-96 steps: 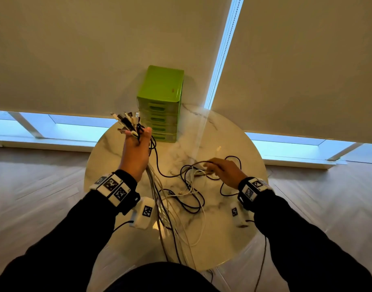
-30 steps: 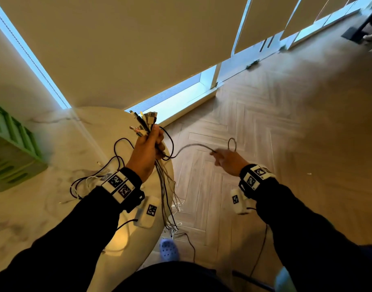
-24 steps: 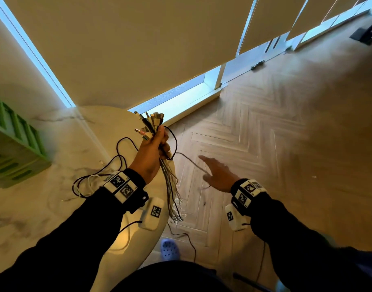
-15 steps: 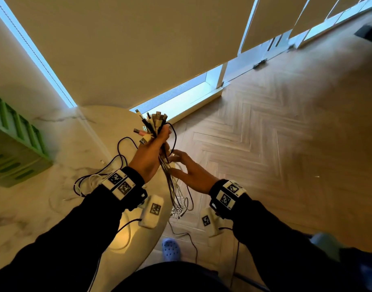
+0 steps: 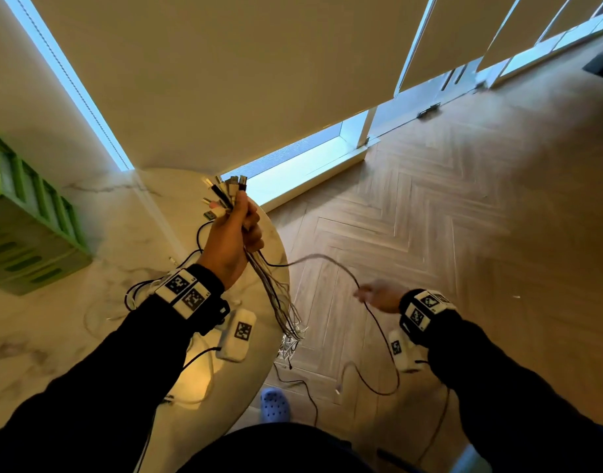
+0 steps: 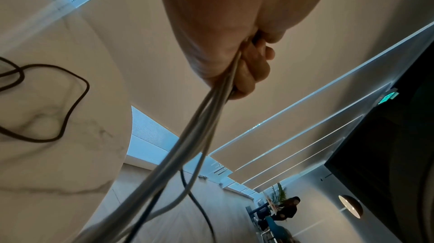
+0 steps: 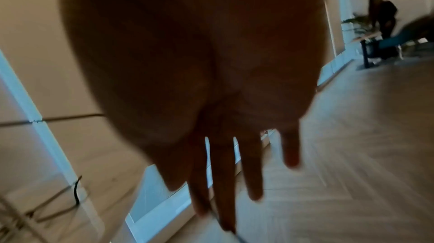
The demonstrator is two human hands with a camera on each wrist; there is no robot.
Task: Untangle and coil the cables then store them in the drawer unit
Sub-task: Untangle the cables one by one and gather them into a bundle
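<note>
My left hand is raised over the table's edge and grips a bundle of cables. Their plugs stick up out of the fist and the cords hang down past the rim. The left wrist view shows the fingers curled round the grey cords. One grey cable arcs from that fist to my right hand, then droops in a loop toward the floor. In the blurred right wrist view the right hand's fingers are straight and spread, with the thin cable at their tips. The green drawer unit stands far left.
A round marble table carries a loose black cable, which also appears in the left wrist view. Herringbone wood floor lies to the right. A blue shoe and trailing wires are below the table's edge. A person sits far off.
The right hand has swung from beside the left fist out to the right, drawing one grey cable away from the bundle. The left hand stays raised and still grips the bundle.
</note>
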